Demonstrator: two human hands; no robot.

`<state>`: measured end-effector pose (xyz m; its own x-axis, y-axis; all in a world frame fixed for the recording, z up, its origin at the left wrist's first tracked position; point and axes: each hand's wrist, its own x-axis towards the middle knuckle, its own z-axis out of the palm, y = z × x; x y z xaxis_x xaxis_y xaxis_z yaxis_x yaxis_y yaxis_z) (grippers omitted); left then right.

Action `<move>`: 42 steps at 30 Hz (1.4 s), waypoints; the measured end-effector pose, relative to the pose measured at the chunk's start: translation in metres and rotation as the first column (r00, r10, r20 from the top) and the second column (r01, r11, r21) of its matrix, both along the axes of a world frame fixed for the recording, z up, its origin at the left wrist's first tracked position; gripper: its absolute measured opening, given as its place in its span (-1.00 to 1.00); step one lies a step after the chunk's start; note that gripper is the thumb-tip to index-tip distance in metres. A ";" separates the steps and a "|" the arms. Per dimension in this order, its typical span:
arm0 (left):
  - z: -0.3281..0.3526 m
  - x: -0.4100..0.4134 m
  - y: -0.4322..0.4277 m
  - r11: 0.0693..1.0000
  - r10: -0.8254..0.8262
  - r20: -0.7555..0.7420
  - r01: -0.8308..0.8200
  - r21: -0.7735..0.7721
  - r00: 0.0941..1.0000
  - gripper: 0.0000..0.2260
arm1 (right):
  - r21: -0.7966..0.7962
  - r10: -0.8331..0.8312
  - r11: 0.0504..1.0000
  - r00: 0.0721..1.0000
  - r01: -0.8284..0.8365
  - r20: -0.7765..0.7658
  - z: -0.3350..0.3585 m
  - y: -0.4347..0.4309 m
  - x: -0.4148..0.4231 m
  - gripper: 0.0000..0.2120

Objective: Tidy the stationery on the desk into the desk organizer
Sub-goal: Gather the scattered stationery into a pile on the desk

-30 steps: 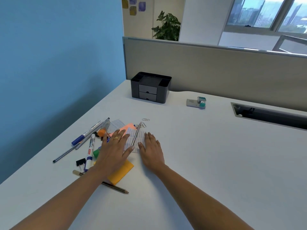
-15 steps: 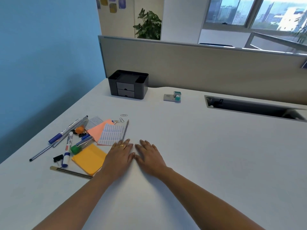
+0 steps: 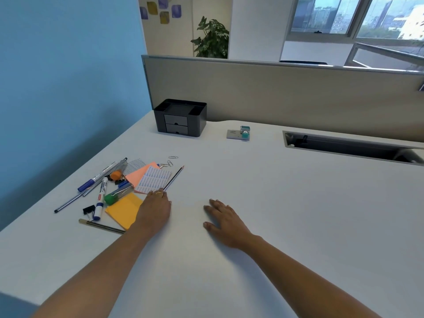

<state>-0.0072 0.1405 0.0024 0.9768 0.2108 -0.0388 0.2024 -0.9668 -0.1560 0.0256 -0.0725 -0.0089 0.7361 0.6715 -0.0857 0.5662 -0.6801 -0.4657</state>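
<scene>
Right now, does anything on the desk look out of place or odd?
Nothing damaged or spilled. The stationery lies in a crisscrossed heap near the left edge of the desk, paper clips strayed beyond it, far from the black organizer. A teal-and-grey item sits alone by the partition.

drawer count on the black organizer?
2, stacked in the front face of the desk organizer: upper drawer, lower drawer directly beneath it. Both look closed. The organizer's back is out of view.
</scene>
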 end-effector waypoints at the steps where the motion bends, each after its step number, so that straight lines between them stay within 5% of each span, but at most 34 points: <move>1: 0.000 -0.001 0.002 1.000 0.023 -0.003 -0.023 -0.019 1.000 -0.58 | 0.001 0.001 1.000 1.000 -0.001 -0.005 0.000 -0.001 0.000 -0.49; 24: 0.000 -0.007 -0.072 0.974 -0.040 0.103 0.061 -0.218 0.994 -0.59 | -0.054 -0.014 0.998 0.998 0.017 0.058 -0.002 -0.032 -0.004 -0.47; 34: 0.003 0.019 -0.195 0.911 -0.246 0.095 0.264 -0.318 0.965 -0.58 | -0.047 -0.294 0.954 0.953 0.297 0.067 -0.002 -0.164 0.002 -0.49; 42: 0.012 0.046 -0.323 0.846 -0.428 0.062 0.423 -0.324 0.902 -0.60 | -0.057 -0.604 0.792 0.794 0.608 0.073 0.006 -0.310 0.005 -0.51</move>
<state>0.0385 -0.1828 0.0141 0.9668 -0.2517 -0.0445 -0.2402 -0.9541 0.1788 0.0301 -0.3824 -0.0026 0.9944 0.0795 -0.0699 0.0467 -0.9223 -0.3837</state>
